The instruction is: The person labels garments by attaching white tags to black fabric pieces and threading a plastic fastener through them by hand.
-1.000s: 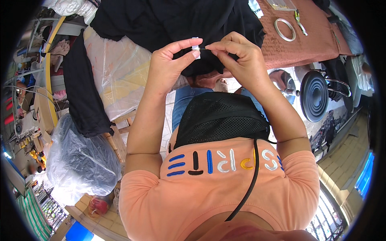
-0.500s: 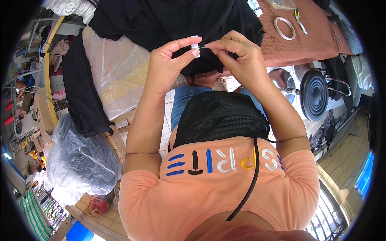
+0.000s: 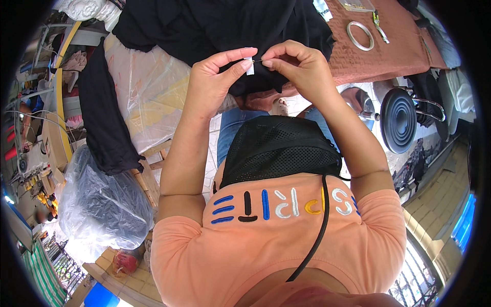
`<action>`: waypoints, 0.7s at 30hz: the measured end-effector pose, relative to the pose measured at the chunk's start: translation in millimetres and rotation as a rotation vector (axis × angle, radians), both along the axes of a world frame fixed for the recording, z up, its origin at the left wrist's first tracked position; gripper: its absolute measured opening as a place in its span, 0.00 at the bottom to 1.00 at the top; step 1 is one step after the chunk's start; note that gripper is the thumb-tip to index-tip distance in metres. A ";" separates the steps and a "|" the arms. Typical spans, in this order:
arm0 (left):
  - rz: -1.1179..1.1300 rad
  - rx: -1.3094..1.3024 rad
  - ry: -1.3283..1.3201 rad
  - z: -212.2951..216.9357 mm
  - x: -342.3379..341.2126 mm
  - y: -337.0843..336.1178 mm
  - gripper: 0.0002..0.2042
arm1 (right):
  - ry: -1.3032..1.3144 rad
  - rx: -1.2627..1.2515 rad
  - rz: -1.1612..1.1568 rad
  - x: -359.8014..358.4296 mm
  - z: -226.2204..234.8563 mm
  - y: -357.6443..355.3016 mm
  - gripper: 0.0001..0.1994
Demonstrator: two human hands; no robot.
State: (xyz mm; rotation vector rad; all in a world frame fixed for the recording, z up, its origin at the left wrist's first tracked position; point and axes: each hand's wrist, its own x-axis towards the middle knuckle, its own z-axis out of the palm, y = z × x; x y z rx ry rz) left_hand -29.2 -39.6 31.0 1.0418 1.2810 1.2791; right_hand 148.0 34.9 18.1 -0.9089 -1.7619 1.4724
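Note:
My left hand holds a small white tag pinched between thumb and index finger. Just right of it, my right hand is closed in a pinch on a thin, needle-like piece. That piece bridges the small gap between my fingertips and reaches toward the tag; its exact kind is too small to make out. Both hands are raised in front of black cloth, which lies heaped over the far side of the work surface.
At the far right, the brown-covered table bears a roll of tape and a yellow-green cutter. A round black seat stands right. Clear plastic lies left, beside a hanging black cloth piece; a plastic-wrapped bundle sits lower left.
My right hand's fingers have shifted along the thin piece, with the thumb and index fingertip now closer together. The white tag has turned slightly and sits a little lower in my left fingers.

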 end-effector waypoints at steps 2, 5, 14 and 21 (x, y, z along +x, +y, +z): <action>0.005 -0.027 0.011 -0.2 0.2 -0.5 0.12 | -0.026 -0.026 -0.020 -2.5 1.5 -1.8 0.05; 0.029 -0.024 0.042 -2.6 1.8 0.7 0.12 | -0.049 0.083 -0.054 -8.3 9.0 -9.3 0.04; 0.143 0.117 0.312 21.3 16.7 24.8 0.12 | -0.287 0.938 -0.032 -5.9 46.8 10.8 0.04; 0.151 0.135 0.128 3.4 8.4 29.1 0.10 | -0.109 1.072 0.088 -7.7 78.8 13.4 0.09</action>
